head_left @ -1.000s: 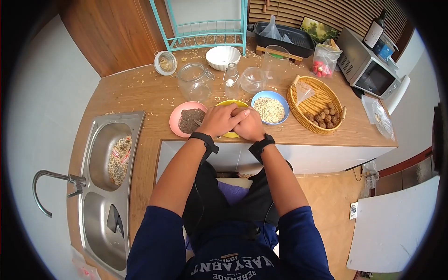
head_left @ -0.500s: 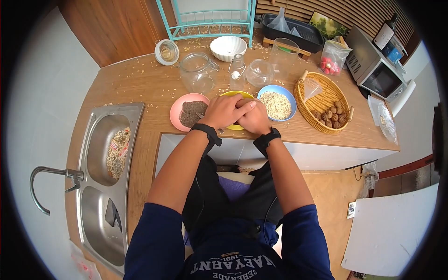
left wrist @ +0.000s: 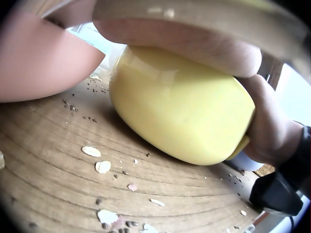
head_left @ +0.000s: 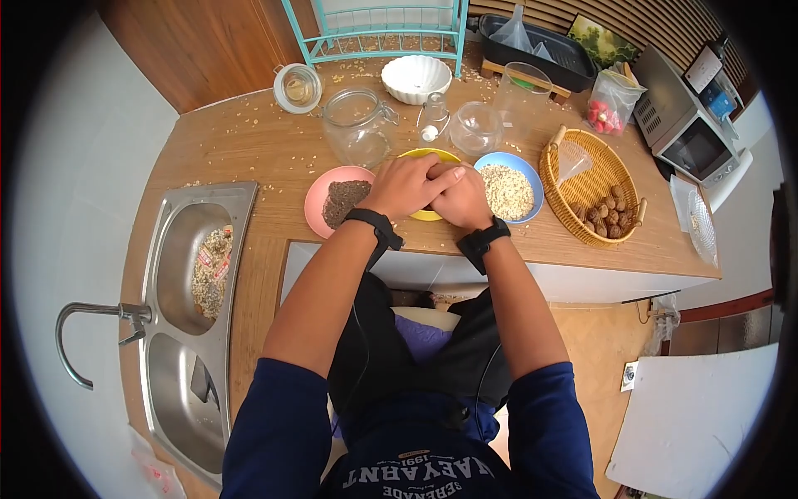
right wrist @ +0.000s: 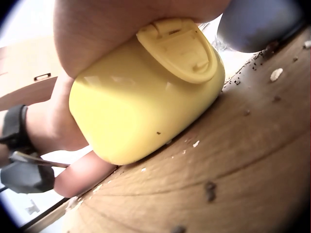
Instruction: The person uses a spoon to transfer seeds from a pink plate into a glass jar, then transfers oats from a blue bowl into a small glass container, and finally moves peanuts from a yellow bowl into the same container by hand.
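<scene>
In the head view my left hand (head_left: 403, 185) and right hand (head_left: 462, 198) are clasped together over a yellow bowl (head_left: 428, 214). The left hand and its thumb lap over the right. Both wrist views have the bowl on the wooden counter, and in the right one a yellow flip tab (right wrist: 187, 53) sits on its side. Fingers (left wrist: 194, 48) overlap its upper edge in the left wrist view. What the hands enclose is hidden, and I cannot tell if they grip anything. Left of them stands a pink bowl (head_left: 316, 200) of dark seeds, right of them a blue bowl (head_left: 539, 195) of oat flakes.
A wicker basket (head_left: 555, 200) holds walnuts (head_left: 613, 218) and a clear funnel (head_left: 573, 158). Behind the bowls stand glass jars (head_left: 357, 133), a small bottle (head_left: 434, 116) and a white fluted bowl (head_left: 416, 79). A steel double sink (head_left: 237, 249) lies left. Flakes and seeds litter the counter.
The head view has shifted, so the counter items appear farther right. The hands stay clasped over the yellow bowl, with little other visible change.
</scene>
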